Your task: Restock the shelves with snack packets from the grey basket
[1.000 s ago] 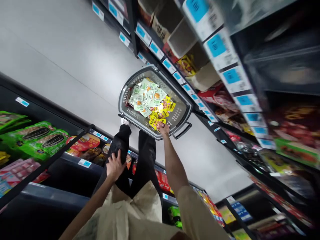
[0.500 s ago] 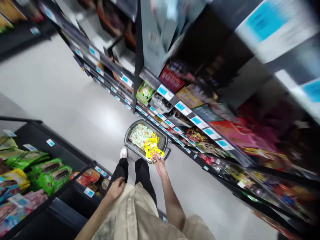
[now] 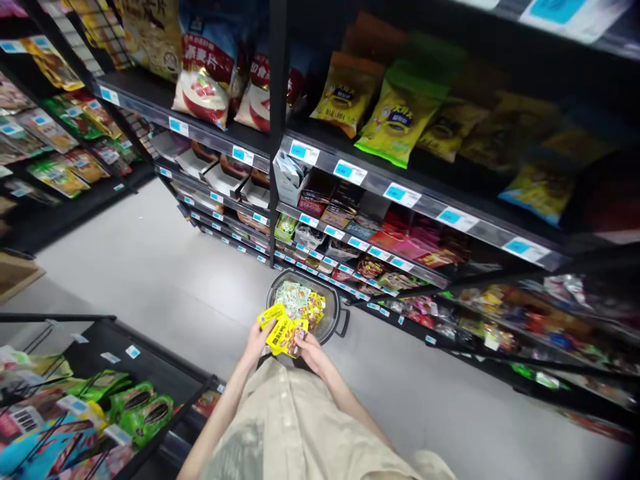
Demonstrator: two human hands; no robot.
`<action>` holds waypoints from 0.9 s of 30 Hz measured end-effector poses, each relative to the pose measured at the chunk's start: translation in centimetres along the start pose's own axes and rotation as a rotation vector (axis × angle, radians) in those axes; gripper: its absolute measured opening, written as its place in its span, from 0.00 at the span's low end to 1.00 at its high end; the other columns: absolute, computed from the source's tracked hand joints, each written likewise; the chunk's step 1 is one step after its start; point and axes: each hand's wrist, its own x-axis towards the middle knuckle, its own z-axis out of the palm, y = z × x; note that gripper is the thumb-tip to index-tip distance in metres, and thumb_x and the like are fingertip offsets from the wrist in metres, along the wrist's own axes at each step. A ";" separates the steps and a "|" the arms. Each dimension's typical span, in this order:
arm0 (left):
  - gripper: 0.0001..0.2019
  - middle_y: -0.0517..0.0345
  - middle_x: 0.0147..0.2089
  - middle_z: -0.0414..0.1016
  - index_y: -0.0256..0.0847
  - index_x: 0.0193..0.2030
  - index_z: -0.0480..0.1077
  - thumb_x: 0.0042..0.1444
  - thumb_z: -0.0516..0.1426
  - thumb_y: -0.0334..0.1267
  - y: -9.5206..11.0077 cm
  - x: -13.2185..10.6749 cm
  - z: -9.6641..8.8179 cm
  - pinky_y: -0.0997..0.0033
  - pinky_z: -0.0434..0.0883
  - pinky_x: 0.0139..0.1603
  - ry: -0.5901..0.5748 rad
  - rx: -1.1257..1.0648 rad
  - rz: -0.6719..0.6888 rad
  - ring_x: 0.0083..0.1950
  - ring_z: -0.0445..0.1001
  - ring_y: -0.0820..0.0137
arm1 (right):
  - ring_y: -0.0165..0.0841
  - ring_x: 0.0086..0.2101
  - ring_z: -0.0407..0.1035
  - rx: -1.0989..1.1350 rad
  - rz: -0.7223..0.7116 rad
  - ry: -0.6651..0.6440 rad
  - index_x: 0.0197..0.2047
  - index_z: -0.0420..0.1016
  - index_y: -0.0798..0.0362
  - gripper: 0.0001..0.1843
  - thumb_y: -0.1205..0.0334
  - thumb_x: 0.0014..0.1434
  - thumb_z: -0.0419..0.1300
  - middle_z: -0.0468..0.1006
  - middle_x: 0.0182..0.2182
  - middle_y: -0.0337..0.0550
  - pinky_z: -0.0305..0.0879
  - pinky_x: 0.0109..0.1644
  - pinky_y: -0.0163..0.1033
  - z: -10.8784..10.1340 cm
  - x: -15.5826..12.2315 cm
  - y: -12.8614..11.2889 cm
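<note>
Both my hands hold a bunch of small yellow snack packets (image 3: 281, 329) in front of my chest. My left hand (image 3: 258, 341) grips the packets from the left side and my right hand (image 3: 309, 348) grips them from below right, fingers closed on them. Just beyond the packets a grey shopping basket (image 3: 334, 311) stands on the floor, holding several more pale green and yellow packets (image 3: 296, 298).
Dark store shelves (image 3: 350, 175) with snack bags and blue price tags rise ahead and to the right, the basket at their foot. A low display rack (image 3: 120, 373) with green and colourful packs stands at lower left. Grey aisle floor (image 3: 150, 267) runs off to the left.
I have risen from bending over the basket. My right hand lifted yellow packets out of it, and my left hand left my leg and joined it on the packets.
</note>
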 end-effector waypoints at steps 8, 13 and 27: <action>0.29 0.51 0.36 0.85 0.36 0.41 0.80 0.38 0.75 0.55 1.0 -4.3 -0.7 0.70 0.72 0.32 0.090 -0.336 0.031 0.33 0.80 0.64 | 0.39 0.42 0.81 0.181 -0.074 0.096 0.44 0.81 0.51 0.22 0.57 0.47 0.81 0.87 0.40 0.43 0.78 0.49 0.44 3.6 -2.6 1.0; 0.28 0.52 0.41 0.86 0.39 0.44 0.82 0.37 0.77 0.49 1.8 -4.4 -1.1 0.72 0.73 0.37 0.032 -0.391 0.117 0.38 0.81 0.65 | 0.36 0.41 0.82 0.301 -0.153 0.137 0.46 0.80 0.48 0.19 0.61 0.53 0.78 0.87 0.42 0.40 0.79 0.45 0.40 4.9 -3.2 1.0; 0.22 0.47 0.52 0.86 0.39 0.49 0.79 0.53 0.73 0.49 2.5 -5.2 -3.7 0.66 0.80 0.50 0.401 -0.658 0.191 0.48 0.85 0.63 | 0.36 0.49 0.83 0.294 -0.209 0.271 0.49 0.79 0.44 0.21 0.59 0.54 0.77 0.88 0.47 0.38 0.83 0.52 0.44 6.0 -3.5 2.1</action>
